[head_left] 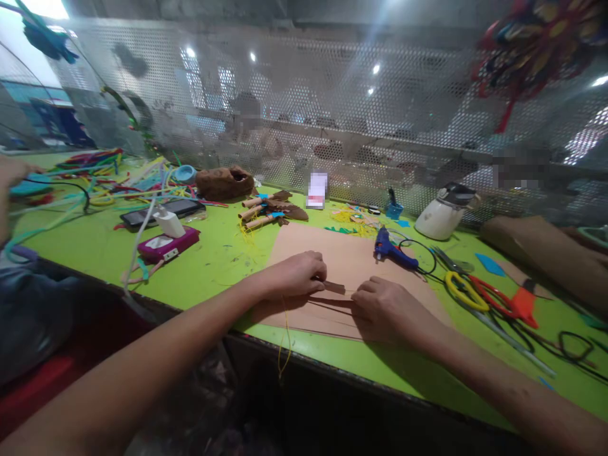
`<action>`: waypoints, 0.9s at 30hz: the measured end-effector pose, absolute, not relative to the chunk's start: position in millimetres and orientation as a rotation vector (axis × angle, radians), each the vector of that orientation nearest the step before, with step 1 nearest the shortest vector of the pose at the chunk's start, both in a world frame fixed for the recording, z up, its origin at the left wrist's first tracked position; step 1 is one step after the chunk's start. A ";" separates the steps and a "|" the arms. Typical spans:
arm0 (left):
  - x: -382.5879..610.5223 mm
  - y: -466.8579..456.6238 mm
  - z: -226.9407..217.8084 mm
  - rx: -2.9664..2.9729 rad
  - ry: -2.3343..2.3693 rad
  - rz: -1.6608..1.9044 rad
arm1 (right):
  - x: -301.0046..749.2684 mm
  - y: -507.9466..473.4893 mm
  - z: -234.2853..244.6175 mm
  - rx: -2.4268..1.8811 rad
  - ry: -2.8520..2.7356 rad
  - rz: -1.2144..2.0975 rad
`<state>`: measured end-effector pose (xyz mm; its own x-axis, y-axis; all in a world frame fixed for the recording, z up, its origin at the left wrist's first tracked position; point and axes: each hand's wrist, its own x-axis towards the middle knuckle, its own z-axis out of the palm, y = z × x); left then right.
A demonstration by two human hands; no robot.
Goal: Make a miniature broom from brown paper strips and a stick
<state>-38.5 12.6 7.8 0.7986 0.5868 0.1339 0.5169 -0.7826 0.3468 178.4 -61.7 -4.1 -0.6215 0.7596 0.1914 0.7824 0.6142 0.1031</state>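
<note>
My left hand is closed on a small brown strip, whose free end points right. Under that hand a yellow thread hangs in a loop over the table's front edge. My right hand has its fingers pinched together just right of the strip, on what looks like a thin length of the thread; its fingertips are partly hidden. Both hands are over large light-brown paper sheets lying on the green table. A blue glue gun rests on the sheets' right side.
Rolled paper pieces with brown tops lie behind my left hand. Orange-handled scissors and cables are at right, near a white pot-like container. A purple power socket stands left. Another person's hand shows at far left.
</note>
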 end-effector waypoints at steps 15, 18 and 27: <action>-54.7 -6.9 1.1 2.651 0.889 0.410 | 194.3 -69.6 -8.2 -1.286 -2.721 -0.308; -54.6 -7.6 2.0 2.663 0.911 0.412 | 196.2 -72.7 -11.6 -1.359 -2.692 -0.350; -43.3 -15.5 3.9 2.876 0.981 0.391 | 187.4 -86.4 -12.7 -1.267 -2.538 -0.206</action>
<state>-43.3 -15.5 3.9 0.7627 0.6102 0.2144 0.5904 -0.7922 0.1546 187.4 -86.4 -12.7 -0.5679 0.7564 0.3246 0.7989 0.6015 -0.0040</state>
